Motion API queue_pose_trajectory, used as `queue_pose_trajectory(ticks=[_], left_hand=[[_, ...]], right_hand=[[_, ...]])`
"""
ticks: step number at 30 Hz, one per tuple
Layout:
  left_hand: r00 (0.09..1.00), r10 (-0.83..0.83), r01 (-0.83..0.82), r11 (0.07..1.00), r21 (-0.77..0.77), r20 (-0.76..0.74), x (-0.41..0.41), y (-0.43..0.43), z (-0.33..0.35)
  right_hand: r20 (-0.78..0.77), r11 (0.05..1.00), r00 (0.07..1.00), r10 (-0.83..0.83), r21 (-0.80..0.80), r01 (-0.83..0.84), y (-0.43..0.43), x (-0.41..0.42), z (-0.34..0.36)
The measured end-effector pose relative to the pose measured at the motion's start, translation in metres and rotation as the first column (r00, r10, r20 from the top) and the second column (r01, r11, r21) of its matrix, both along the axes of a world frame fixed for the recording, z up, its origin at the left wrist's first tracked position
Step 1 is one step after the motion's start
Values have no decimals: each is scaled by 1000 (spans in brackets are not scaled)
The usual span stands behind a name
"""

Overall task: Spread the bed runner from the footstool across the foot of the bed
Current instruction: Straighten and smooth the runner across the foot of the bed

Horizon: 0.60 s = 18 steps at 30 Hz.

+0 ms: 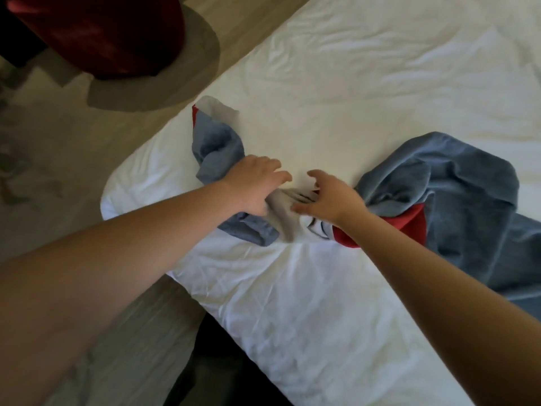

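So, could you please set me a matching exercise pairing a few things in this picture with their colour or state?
1 bed runner
2 footstool
3 bed sheet
4 rug

A white, wrinkled
B dark red, off the bed
C grey, under the footstool
D mostly blue-grey, bunched up

Pairs: 1-D, 2-B, 3-A, 4-C

Two arms in view. Left forearm (117, 259): bare from the wrist to the frame edge, showing broad in the wide-angle view. Right forearm (439, 282): bare likewise, showing slimmer. Left hand (254, 186) and right hand (330, 197): both bare, fingers short and rounded, outlines softened by blur. Nail detail too blurred to report. Dark shape low between the arms: possibly clothing, cannot be confirmed.
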State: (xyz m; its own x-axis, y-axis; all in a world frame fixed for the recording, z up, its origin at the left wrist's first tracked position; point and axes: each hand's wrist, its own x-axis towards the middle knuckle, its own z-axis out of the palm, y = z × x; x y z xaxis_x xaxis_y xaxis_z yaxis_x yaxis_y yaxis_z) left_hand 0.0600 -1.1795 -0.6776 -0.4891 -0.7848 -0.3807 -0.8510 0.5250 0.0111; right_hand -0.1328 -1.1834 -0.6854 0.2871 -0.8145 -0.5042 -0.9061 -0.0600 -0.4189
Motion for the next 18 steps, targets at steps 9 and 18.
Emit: queue_pose_trajectory(ticks=[9, 18], left_hand=[[993, -55, 61, 997, -57, 105, 2, -12, -22], [996, -56, 82, 888, -453, 69, -5, -99, 22]], right_hand=[[-289, 973, 932, 218, -8, -230, -2, 18, -11], [-47, 882, 953, -298, -396, 257, -73, 5, 12]])
